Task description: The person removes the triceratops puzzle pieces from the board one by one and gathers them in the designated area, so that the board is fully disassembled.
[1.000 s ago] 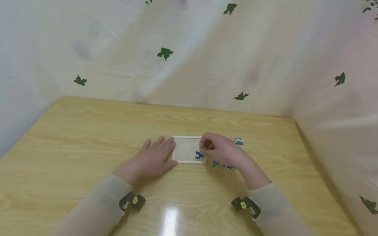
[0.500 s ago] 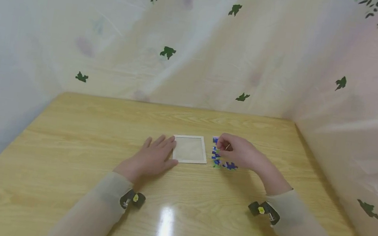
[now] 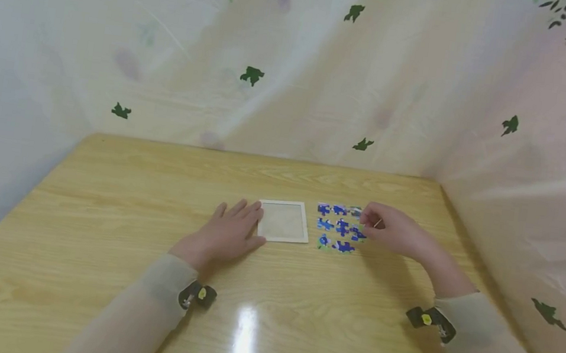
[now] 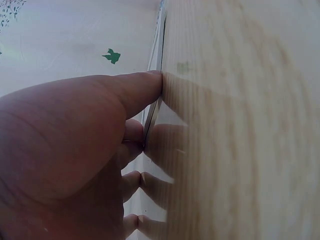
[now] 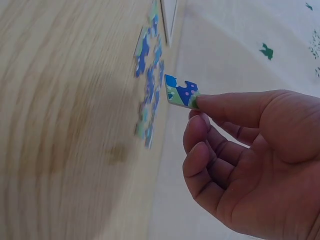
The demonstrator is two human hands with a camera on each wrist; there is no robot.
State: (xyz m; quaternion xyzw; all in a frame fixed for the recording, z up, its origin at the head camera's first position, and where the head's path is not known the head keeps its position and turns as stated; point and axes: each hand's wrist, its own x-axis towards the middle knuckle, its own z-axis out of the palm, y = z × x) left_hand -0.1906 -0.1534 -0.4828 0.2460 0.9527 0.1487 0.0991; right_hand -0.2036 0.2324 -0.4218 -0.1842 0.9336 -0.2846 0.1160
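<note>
My right hand [image 3: 394,230] pinches a jigsaw puzzle piece [image 5: 181,91] between thumb and fingers; it is blue, purple and green with pink dots. The hand is over the right side of a group of puzzle pieces [image 3: 342,228], mostly blue, lying in rough rows on the table. To their left lies a shallow white-rimmed puzzle frame [image 3: 280,240] with a plain pale inside. My left hand [image 3: 227,235] lies palm down at the frame's left edge, fingers spread. In the left wrist view, the thumb [image 4: 145,85] touches the frame's edge.
The wooden table [image 3: 268,288] runs back to a pale curtain [image 3: 293,100] printed with green leaves, which also hangs along the left and right sides. A camera is strapped to each wrist.
My right hand has moved right, from above the frame's lower right corner to the right side of the pieces, still pinching the puzzle piece. The left hand stays at the frame.
</note>
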